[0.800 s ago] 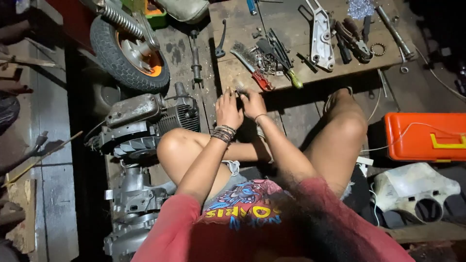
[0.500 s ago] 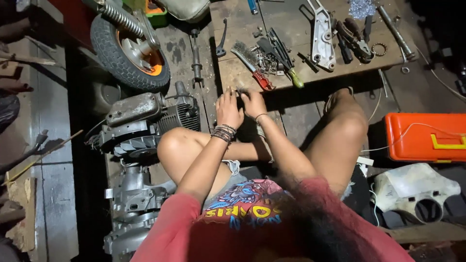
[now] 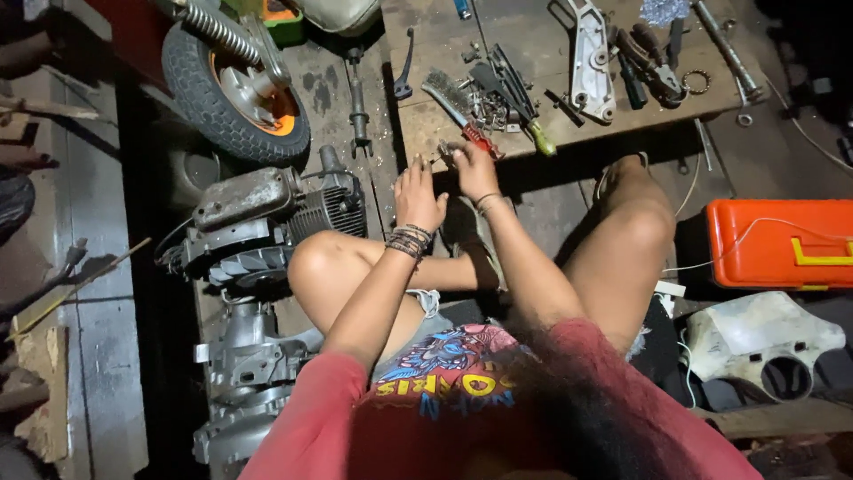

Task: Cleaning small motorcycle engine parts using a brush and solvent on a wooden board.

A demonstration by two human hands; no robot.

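Left hand (image 3: 418, 197): at the near edge of the desk (image 3: 435, 133), back of hand up, fingers loosely curled; whether they pinch anything, cannot tell. Beaded bracelets on the wrist.
Right hand (image 3: 474, 169): just beside the left, fingers pressed together around a small metal part (image 3: 447, 153), mostly hidden.
Small metal part: at the desk's near edge, beside the wire brush.
Edges: both hands sit right at the desk's front edge; below it a dark gap, then the floor.
Open room: tight. Engine block (image 3: 267, 222) close on the left, orange toolbox (image 3: 782, 244) well apart on the right, 2 bent knees flanking the hands.
Desk surface: worn wood, crowded; wire brush (image 3: 458, 107) with red handle, pile of small hardware (image 3: 487, 105), metal bracket (image 3: 591, 58), pliers (image 3: 653, 62).
Room: dim, lit from above; small wheel (image 3: 235, 93) with orange hub at upper left, white plastic cover (image 3: 764, 342) at lower right, plank floor.
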